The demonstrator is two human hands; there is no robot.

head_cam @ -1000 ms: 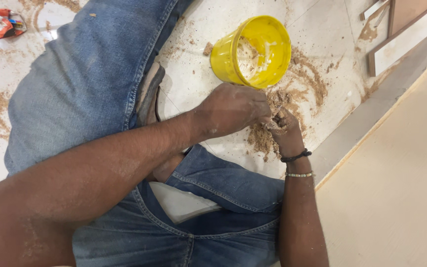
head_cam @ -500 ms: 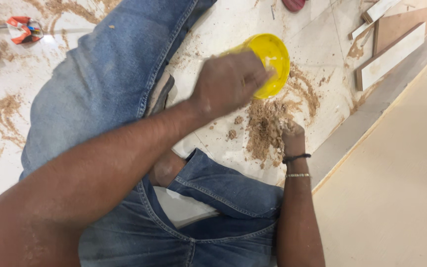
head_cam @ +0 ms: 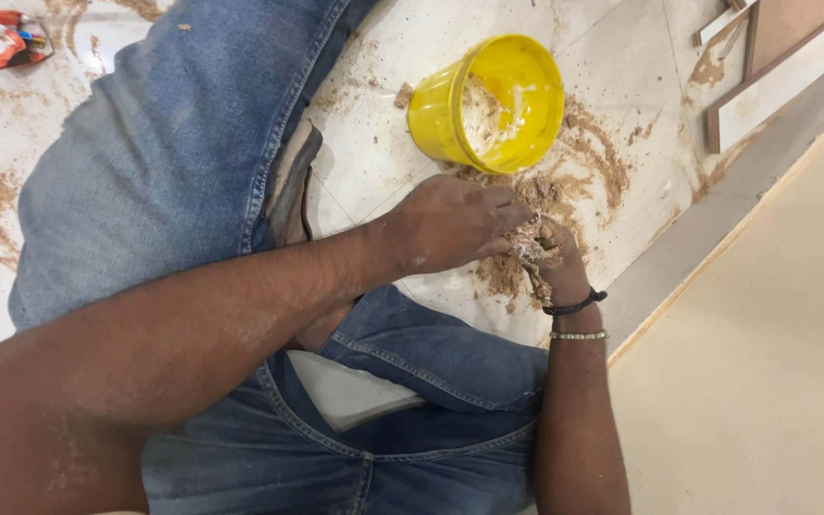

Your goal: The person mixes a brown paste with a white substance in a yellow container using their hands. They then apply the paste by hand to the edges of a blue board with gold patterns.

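Head view is showing the left hand [head_cam: 450, 224] and right hand [head_cam: 550, 257] both closing on a soft, crumbly sawdust paste [head_cam: 526, 250] over the floor [head_cam: 374, 172] beside the yellow tub [head_cam: 488, 105], likely needing cupped palms underneath.

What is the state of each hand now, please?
Left hand: fingers curled over the sawdust paste, no firm grip visible.
Right hand: closed on a lump of sawdust paste.
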